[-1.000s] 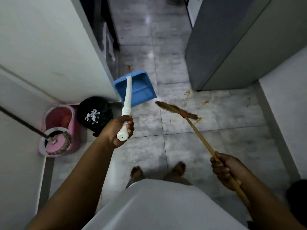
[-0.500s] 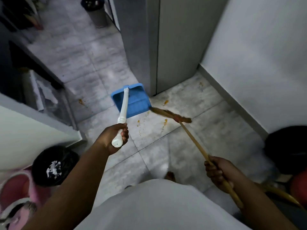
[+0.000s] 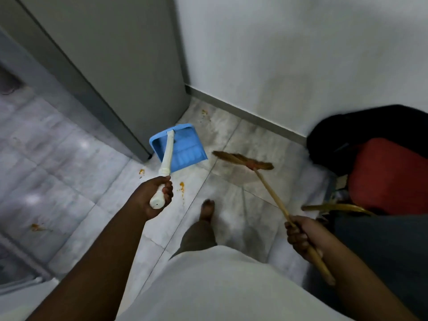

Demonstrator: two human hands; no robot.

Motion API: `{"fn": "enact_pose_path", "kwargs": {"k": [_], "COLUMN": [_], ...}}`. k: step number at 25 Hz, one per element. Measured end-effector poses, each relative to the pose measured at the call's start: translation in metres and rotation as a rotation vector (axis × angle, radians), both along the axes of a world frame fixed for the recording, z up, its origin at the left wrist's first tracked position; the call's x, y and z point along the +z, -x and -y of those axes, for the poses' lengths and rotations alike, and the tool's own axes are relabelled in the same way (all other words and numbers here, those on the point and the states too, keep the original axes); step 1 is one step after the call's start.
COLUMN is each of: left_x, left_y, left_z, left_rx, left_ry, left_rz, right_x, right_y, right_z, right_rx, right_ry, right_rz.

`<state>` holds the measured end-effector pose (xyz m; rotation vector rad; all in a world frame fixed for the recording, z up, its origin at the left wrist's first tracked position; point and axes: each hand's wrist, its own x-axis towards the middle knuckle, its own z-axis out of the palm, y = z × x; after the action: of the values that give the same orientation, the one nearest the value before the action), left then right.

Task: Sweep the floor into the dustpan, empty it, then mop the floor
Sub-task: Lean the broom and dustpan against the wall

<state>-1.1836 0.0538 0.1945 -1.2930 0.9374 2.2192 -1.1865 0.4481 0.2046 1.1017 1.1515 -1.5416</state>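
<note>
The left hand [image 3: 154,198] is wrapped round the rounded end of the dustpan's [image 3: 179,147] smooth white plastic handle, carrying the ribbed blue pan at about 12 o'clock from the person's foot [image 3: 207,208], beside the corner of a grey cabinet [image 3: 111,72]; whether its lip touches the floor cannot be told. The right hand [image 3: 301,235] grips the broom's [image 3: 245,161] slim wooden stick low down, so its flat fan of brown bristles sits at about 1 o'clock, just right of the pan's mouth, placed to push dirt leftward into it. Orange crumbs [image 3: 181,185] dot the glossy grey marble-look floor [image 3: 69,163] near the pan and in the wall corner at 12 o'clock. Sweeping seems unfinished.
</note>
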Motion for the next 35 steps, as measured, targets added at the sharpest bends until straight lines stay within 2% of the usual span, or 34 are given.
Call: {"fn": "enact_pose_path", "kwargs": {"k": [8, 15, 25, 28, 31, 33, 35], "left_x": [-0.007, -0.006, -0.026, -0.027, -0.024, -0.026, -0.032], "left_y": [0.193, 0.313, 0.459, 0.502, 0.540, 0.561, 0.576], "left_z": [-0.036, -0.077, -0.181, -0.222, -0.263, -0.284, -0.297], "left_rx": [-0.332, -0.553, -0.586, -0.669, -0.670, -0.679, -0.855], "left_ry": [0.013, 0.018, 0.120, 0.199, 0.242, 0.263, 0.453], "left_rz": [0.028, 0.036, 0.001, -0.069, -0.172, -0.305, -0.474], "right_x": [0.019, 0.025, 0.010, 0.013, 0.015, 0.014, 0.016], "right_y": [0.080, 0.144, 0.258, 0.307, 0.355, 0.386, 0.415], "right_z": [-0.004, 0.007, -0.071, -0.101, -0.133, -0.153, -0.170], "right_rx": [-0.210, -0.400, -0.483, -0.485, -0.360, -0.320, -0.338], "right_ry": [-0.126, -0.100, -0.074, -0.118, -0.144, -0.129, -0.109], "right_rz": [-0.035, -0.045, -0.066, -0.139, -0.197, -0.357, -0.537]}}
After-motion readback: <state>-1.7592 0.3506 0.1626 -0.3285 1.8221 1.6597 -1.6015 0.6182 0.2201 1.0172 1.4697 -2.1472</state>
